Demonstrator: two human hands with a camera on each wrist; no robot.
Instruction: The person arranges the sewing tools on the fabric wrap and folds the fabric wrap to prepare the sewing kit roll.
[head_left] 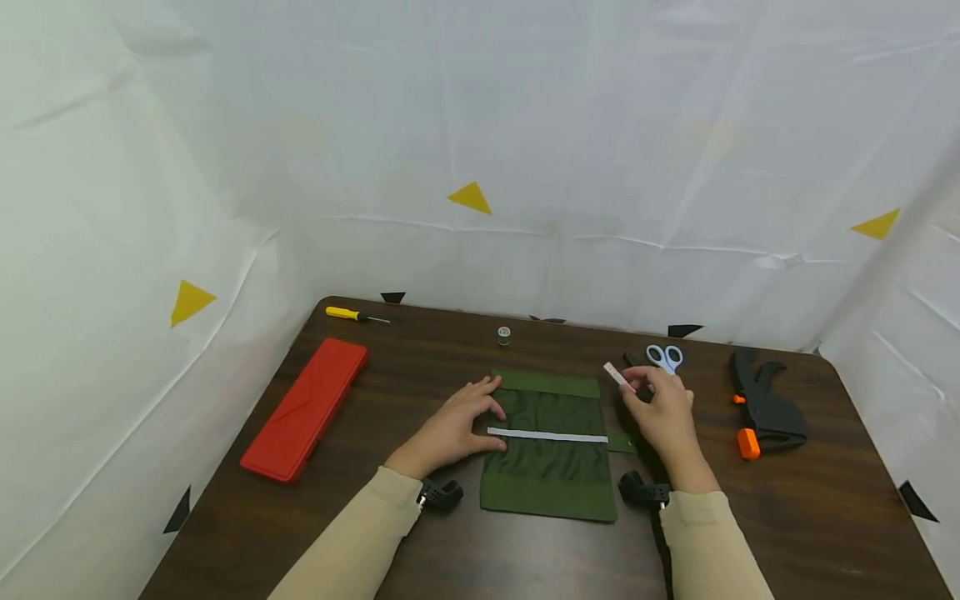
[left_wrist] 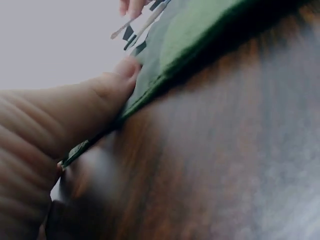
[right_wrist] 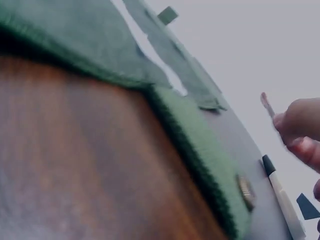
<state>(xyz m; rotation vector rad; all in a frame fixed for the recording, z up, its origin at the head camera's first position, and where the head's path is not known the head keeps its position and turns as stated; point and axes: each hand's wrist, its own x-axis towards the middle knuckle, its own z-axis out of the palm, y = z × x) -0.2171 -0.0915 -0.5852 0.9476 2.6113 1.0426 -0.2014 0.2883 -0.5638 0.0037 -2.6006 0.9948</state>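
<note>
A green cloth case (head_left: 547, 497) lies flat, with a white band (head_left: 547, 435) across its middle. My left hand (head_left: 453, 425) rests at its left edge, thumb and fingers spread apart; the left wrist view has the thumb (left_wrist: 100, 95) on the green edge (left_wrist: 185, 50). Over the table beyond the case's right edge, my right hand (head_left: 666, 414) pinches a small, flat, pale piece (head_left: 615, 373) between thumb and fingertips. Its narrow tip (right_wrist: 265, 100) sticks out of the fingers in the right wrist view. A strap with a metal snap (right_wrist: 245, 192) extends from the case's right side.
Blue-handled scissors (head_left: 664, 358) lie just beyond my right hand. Farther right is a black and orange clamp-like tool (head_left: 768, 408). A red case (head_left: 306, 408) and a yellow-handled screwdriver (head_left: 343, 313) lie at the left. A small round container (head_left: 503, 336) stands behind the green case.
</note>
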